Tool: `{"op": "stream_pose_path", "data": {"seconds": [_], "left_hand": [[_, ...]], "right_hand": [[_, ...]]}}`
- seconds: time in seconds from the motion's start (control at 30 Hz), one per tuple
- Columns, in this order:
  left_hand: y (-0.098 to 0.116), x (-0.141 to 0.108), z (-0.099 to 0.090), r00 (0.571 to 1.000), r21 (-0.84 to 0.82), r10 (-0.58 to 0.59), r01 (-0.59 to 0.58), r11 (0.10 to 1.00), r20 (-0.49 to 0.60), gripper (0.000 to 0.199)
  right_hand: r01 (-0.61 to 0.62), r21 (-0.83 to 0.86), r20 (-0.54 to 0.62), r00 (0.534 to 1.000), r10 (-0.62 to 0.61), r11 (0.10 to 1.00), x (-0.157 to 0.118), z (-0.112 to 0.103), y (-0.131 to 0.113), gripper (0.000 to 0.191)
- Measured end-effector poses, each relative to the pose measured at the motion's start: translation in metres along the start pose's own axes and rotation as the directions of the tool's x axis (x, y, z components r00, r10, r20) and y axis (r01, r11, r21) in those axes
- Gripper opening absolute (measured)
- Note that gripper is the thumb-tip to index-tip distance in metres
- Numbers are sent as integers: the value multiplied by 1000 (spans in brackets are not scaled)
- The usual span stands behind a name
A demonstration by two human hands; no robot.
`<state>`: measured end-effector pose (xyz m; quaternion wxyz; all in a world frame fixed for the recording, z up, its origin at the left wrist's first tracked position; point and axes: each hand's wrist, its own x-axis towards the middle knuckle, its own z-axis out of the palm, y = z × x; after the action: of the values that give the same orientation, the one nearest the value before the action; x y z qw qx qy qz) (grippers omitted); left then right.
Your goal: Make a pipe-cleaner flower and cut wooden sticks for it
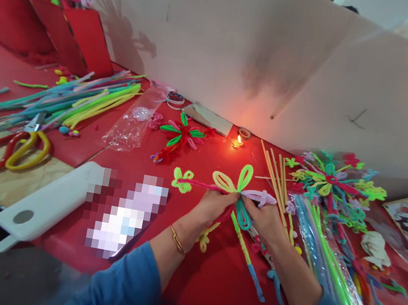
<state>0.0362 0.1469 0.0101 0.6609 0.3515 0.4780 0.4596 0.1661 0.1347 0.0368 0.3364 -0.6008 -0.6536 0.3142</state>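
Observation:
Both hands meet on a pipe-cleaner flower (245,178) with loop petals in green, yellow, lilac and teal. My left hand (214,208) pinches it near the centre from the left. From the other side, my right hand (264,217) grips it close to the lilac and teal loops. A pink stem ending in a small yellow-green blossom (182,180) sticks out leftward past my left hand. Below the flower hangs a yellow and blue pipe-cleaner strip (248,259). The fingertips cover the flower's centre, so how the pieces join is hidden.
Behind my hands burns a small flame (236,141). Scissors (15,148), a white power bank (49,201) and a blurred phone (127,218) lie left. Wooden sticks (276,178), a finished flower bunch (331,179) and bagged pipe cleaners (322,252) lie right.

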Motion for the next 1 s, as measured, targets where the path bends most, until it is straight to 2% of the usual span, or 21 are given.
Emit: {"op": "stream_pose_path", "data": {"seconds": [0.07, 0.3, 0.47, 0.6, 0.7, 0.87, 0.93, 1.0], "left_hand": [[-2, 1, -1, 999, 2, 28, -28, 1000, 19, 17], [-4, 4, -3, 996, -16, 48, -47, 999, 78, 17], [-6, 6, -3, 1000, 44, -2, 1, 999, 19, 17], [-6, 4, 0, 1000, -44, -24, 24, 999, 3, 16], [-11, 4, 2, 999, -128, 9, -2, 992, 49, 21], [-16, 4, 6, 998, -88, 5, 0, 996, 61, 21], [-14, 3, 6, 998, -103, 6, 1, 995, 67, 20], [-8, 1, 4, 996, -118, -4, 15, 993, 91, 20]], "right_hand": [[4, -28, 12, 1000, -4, 1000, 1, 0, -3, 23], [8, -258, -90, 995, -32, 966, 0, 5, -5, 15], [-16, -365, -126, 992, -32, 931, 2, 10, -5, 13], [-24, -401, -109, 994, -22, 916, 4, 11, -5, 11], [-14, -416, -95, 995, -28, 909, 2, 8, -5, 9], [-4, -395, -95, 995, -37, 919, -2, -1, -6, 13], [-28, -343, -50, 999, 12, 939, -2, -4, -5, 18], [-46, -221, 42, 998, 56, 974, -2, -8, -3, 23]]}}
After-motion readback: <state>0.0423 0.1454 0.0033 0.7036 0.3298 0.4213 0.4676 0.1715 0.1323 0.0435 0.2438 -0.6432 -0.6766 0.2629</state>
